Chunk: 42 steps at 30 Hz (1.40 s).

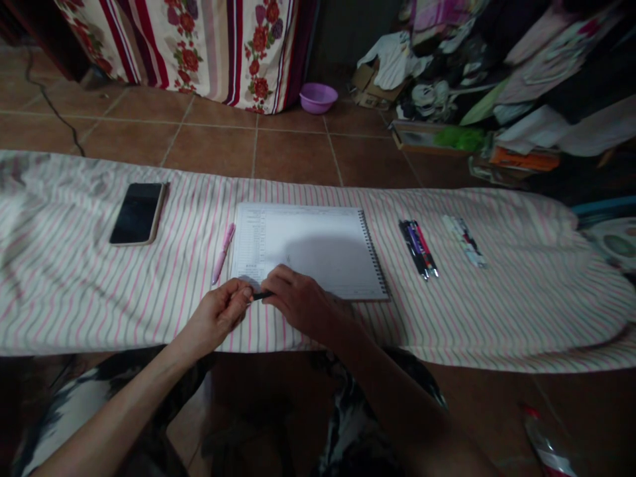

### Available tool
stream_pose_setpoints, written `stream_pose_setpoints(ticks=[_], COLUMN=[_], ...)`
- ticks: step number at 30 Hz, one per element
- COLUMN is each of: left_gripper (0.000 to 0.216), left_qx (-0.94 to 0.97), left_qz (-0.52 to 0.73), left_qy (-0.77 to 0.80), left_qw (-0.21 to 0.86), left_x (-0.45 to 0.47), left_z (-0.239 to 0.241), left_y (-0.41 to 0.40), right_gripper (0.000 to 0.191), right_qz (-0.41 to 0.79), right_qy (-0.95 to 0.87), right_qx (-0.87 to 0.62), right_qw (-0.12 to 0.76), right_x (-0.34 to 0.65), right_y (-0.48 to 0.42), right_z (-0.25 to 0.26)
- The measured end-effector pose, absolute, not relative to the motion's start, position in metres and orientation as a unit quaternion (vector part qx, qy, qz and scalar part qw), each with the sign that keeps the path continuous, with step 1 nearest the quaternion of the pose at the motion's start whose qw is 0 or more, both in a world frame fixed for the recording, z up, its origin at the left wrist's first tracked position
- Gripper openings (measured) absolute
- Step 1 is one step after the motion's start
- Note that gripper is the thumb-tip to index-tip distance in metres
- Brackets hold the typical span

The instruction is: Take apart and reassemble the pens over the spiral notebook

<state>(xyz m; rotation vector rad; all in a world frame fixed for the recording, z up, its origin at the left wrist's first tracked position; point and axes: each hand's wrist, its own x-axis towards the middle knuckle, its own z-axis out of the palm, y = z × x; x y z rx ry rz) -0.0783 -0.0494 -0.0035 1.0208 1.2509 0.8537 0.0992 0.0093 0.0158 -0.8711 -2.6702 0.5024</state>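
Observation:
Over the lower left part of a spiral notebook (318, 232), my two hands meet on a slim black pen (261, 295). My left hand (226, 308) pinches one end of it, and the fingers of my right hand (298, 298) close round the other end. Most of the pen is hidden in the fingers. The notebook lies open flat, its coil on the right, with printed lines along its left side and a small dark mark on the page. A pink pen (223, 255) rests just left of the notebook.
Everything lies on a striped cloth (521, 285). A phone (138, 213) is at the left; right of the notebook are a group of dark and coloured pens (419, 248) and several whitish pens (466, 242). Beyond, a purple basin (318, 98) stands on the tiled floor near a floral curtain (209, 46).

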Motion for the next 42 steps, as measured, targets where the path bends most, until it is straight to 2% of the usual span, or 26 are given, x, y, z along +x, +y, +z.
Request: stream_pose_setpoints(ticks=[8,12,16,20,25,28,33,42], left_gripper=[0.030,0.029,0.030,0.031,0.027,0.027,0.029,0.031], left_qx=[0.421,0.333,0.289,0.246,0.267,0.284,0.271,0.270], left_qz=[0.379,0.455,0.510,0.541,0.544,0.520,0.507,0.513], left_qy=[0.544,0.543,0.543,0.539,0.510,0.521,0.534,0.521], left_qw=[0.619,0.622,0.601,0.597,0.611,0.615,0.619,0.627], left_x=[-0.076,-0.072,-0.069,-0.070,-0.069,-0.066,-0.058,-0.057], left_z=[0.002,0.005,0.012,0.017,0.011,0.009,0.008,0.006], left_y=[-0.048,-0.047,-0.044,-0.043,-0.048,-0.051,-0.053,-0.057], right_gripper=[0.011,0.026,0.023,0.016,0.026,0.028,0.025,0.022], right_qz=[0.130,0.084,0.086,0.191,0.503,0.619,0.676,0.673], right_qy=[-0.940,-0.918,-0.894,-0.852,-0.622,-0.476,-0.367,-0.371], right_qx=[-0.274,-0.286,-0.272,-0.340,-0.481,-0.488,-0.455,-0.440], right_qw=[0.158,0.261,0.346,0.348,0.359,0.390,0.448,0.465], right_x=[0.094,0.089,0.086,0.084,0.085,0.085,0.084,0.080], right_y=[0.009,0.002,-0.009,-0.015,-0.006,0.002,0.003,0.003], right_z=[0.015,0.019,0.019,0.019,0.022,0.025,0.024,0.021])
